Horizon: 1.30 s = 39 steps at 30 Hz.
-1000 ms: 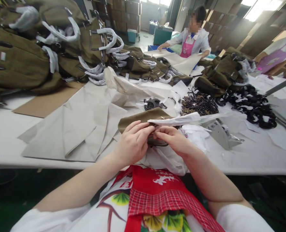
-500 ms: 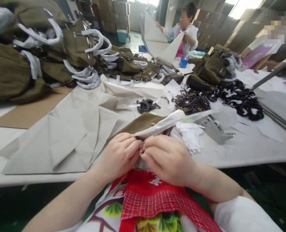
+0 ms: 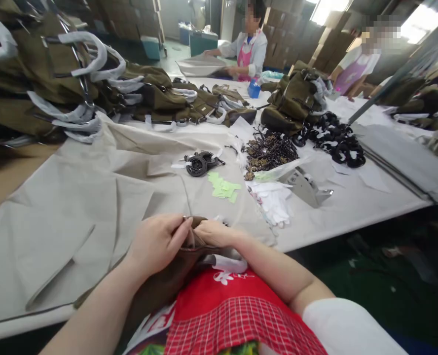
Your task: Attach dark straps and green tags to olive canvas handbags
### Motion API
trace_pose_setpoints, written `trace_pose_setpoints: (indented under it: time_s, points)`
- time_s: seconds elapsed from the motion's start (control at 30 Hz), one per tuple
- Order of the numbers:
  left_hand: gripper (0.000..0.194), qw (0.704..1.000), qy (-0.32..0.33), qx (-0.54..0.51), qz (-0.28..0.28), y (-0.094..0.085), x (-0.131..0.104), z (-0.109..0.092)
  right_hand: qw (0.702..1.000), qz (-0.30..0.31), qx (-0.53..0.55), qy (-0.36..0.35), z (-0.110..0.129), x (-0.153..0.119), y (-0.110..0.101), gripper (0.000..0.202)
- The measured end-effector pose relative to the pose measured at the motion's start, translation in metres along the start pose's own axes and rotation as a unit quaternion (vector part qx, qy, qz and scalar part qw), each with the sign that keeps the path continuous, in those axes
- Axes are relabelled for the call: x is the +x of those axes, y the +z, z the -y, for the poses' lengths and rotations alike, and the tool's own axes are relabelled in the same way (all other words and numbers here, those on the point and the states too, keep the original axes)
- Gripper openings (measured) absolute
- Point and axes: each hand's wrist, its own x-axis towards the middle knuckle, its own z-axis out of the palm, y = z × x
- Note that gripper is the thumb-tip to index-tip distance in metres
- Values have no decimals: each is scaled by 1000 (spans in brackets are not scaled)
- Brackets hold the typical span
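An olive-brown bag (image 3: 167,276) with a zipper lies against my body at the table's front edge. My left hand (image 3: 160,241) is closed on the bag's rim beside the zipper, thumb and fingers pinched together. Fingers of my right hand (image 3: 216,233) reach into the bag's opening and are mostly hidden by the cloth; whether they hold anything is not visible. A white wrapped strip (image 3: 228,264) shows just below the opening, above the red apron.
Beige cloth (image 3: 82,197) covers the table. Beyond are coiled black straps (image 3: 200,163), green tags (image 3: 223,187), white tags (image 3: 274,199), chains (image 3: 271,150), a metal tape dispenser (image 3: 306,186) and piled olive bags (image 3: 160,93). Two people stand across the table.
The view has swung to the right. The bag has turned and come lower, its zipped opening now showing, and my right hand has gone into it. A person behind has lowered a large sheet.
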Motion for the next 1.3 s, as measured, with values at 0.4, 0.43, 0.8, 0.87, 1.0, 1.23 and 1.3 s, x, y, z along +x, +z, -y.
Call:
trace_pose_setpoints:
  time_s: [0.4, 0.43, 0.8, 0.87, 1.0, 1.23, 1.3]
  points:
    - [40, 923, 55, -214, 314, 53, 17, 10, 978, -192, 60, -47, 4, -59, -4, 40]
    - [41, 916, 52, -229, 324, 55, 17, 10, 976, -200, 72, -41, -2, -70, -13, 37]
    - [42, 900, 23, -308, 307, 60, 17, 20, 921, -49, -301, 244, -85, -136, -34, 26]
    - [42, 898, 13, -323, 299, 59, 16, 20, 920, -38, -310, 237, -87, -135, -30, 19]
    - [41, 895, 6, -334, 297, 58, 16, 19, 923, -39, -313, 218, -87, -130, -30, 18]
    - [44, 913, 39, -275, 300, 59, 12, 21, 940, -89, -274, 181, -92, -124, -25, 15]
    - [44, 925, 53, -249, 283, 58, 9, 20, 946, -113, -250, 171, -95, -121, -22, 11]
